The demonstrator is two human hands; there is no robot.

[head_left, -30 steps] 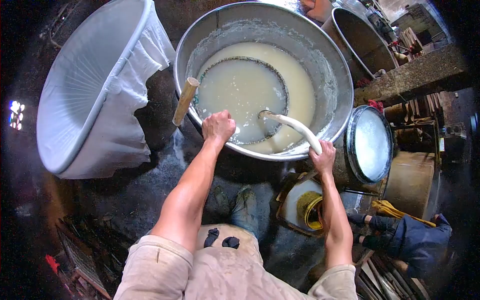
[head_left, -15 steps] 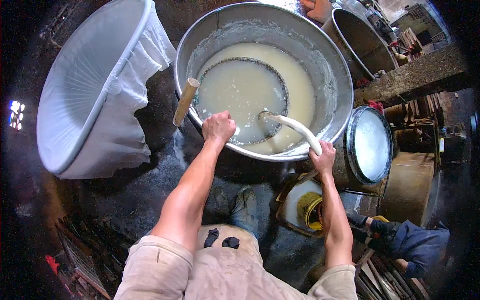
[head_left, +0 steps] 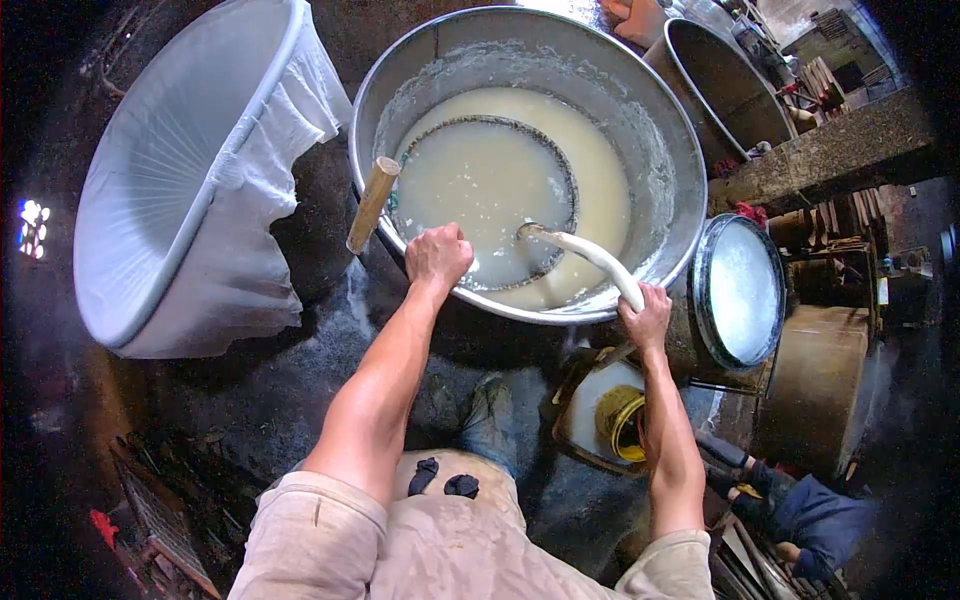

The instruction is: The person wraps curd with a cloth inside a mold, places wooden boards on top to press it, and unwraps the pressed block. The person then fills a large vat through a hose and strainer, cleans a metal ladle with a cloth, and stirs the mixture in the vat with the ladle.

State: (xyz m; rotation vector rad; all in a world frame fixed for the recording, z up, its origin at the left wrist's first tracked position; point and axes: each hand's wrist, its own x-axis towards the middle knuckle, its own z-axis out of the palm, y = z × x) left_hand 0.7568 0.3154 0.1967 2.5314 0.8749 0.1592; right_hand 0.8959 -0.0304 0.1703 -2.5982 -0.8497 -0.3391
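Note:
My left hand (head_left: pixel 438 254) is closed at the near rim of a large metal vat (head_left: pixel 655 215); what its fingers wrap round is hidden, though the rim passes beneath them. My right hand (head_left: pixel 646 312) grips the near end of a curved white hose (head_left: pixel 590 250) over the vat's right front rim. The hose's far end hangs at the pale liquid (head_left: pixel 600 170) inside. A round dark-edged ring (head_left: pixel 572 180) sits in that liquid, with white bits floating within it. Left of my left hand, a wooden handle (head_left: pixel 374 205) leans over the rim.
A white cloth-lined round frame (head_left: pixel 180 180) stands at the left. Right of the vat are a round tub of white liquid (head_left: pixel 742 290), a yellow bucket (head_left: pixel 628 425) and a concrete ledge (head_left: pixel 830 145). Another person in dark clothes (head_left: pixel 815 520) is at the lower right.
The other person at the lower right has shifted downward and slightly left in view. My hands, the hose and the vat look almost unchanged.

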